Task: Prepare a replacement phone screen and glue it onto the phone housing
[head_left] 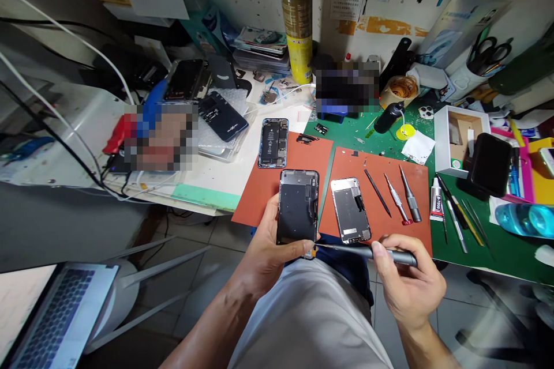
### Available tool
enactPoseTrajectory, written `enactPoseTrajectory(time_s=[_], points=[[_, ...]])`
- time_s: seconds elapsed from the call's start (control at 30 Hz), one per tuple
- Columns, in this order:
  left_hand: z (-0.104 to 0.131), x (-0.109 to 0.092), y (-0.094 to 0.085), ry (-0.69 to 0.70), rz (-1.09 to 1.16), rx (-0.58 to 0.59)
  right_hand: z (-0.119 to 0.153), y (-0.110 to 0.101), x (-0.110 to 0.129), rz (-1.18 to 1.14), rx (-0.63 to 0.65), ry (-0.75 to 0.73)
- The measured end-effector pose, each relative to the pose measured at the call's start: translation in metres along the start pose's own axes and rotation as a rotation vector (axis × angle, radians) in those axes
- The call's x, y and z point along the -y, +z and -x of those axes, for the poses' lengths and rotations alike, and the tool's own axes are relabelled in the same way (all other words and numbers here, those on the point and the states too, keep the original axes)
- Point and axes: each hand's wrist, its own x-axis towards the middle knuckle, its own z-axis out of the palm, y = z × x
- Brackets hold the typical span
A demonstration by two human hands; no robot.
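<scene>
My left hand [270,248] grips a black phone screen assembly [298,204] by its lower left side, inner face up, thumb across its bottom edge. A grey screwdriver [396,256] lies between the fingers of my right hand [409,282]; its thin tip points left and meets the assembly's lower right corner, by a small orange flex part. Right of the assembly, a second screen panel [351,210] with silver edges lies on the red-brown mat [326,173]. Above the assembly rests an open phone body [273,143] with its battery showing.
A spudger [378,193] and two screwdrivers [409,193] lie on the mat's right. Farther right are a glue tube [437,199], tweezers and a white box [459,115]. A spray can [296,29] stands at the back; a laptop [56,311] is lower left.
</scene>
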Motion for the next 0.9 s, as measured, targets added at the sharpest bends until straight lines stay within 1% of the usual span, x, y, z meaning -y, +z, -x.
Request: enactPoseTrajectory(time_s=[0.3, 0.43, 0.53, 0.6, 0.67, 0.73, 0.8, 0.87, 0.9], points=[[0.000, 0.000, 0.001, -0.003, 0.022, -0.025, 0.001, 0.000, -0.001, -0.020, 0.004, 0.027], [-0.001, -0.001, 0.002, -0.004, 0.030, -0.037, 0.000, -0.001, -0.001, -0.025, 0.024, 0.072], [-0.002, -0.004, 0.002, -0.004, 0.021, -0.059, -0.003, -0.006, 0.002, -0.139, 0.043, 0.129], [-0.003, -0.006, 0.003, -0.003, 0.031, -0.105, -0.006, -0.012, 0.006, -0.272, 0.008, 0.159], [-0.005, -0.009, 0.004, 0.000, 0.060, -0.144, -0.010, -0.020, 0.010, -0.365, -0.064, 0.176], [-0.006, -0.011, 0.006, 0.004, 0.089, -0.153, -0.015, -0.028, 0.016, -0.390, -0.134, 0.171], [-0.008, -0.012, 0.009, 0.023, 0.108, -0.170, -0.020, -0.034, 0.022, -0.400, -0.176, 0.135], [-0.009, -0.013, 0.014, 0.040, 0.122, -0.205, -0.024, -0.033, 0.028, -0.453, -0.166, 0.084], [-0.009, -0.012, 0.016, 0.045, 0.129, -0.225, -0.024, -0.028, 0.030, -0.490, -0.132, 0.083]])
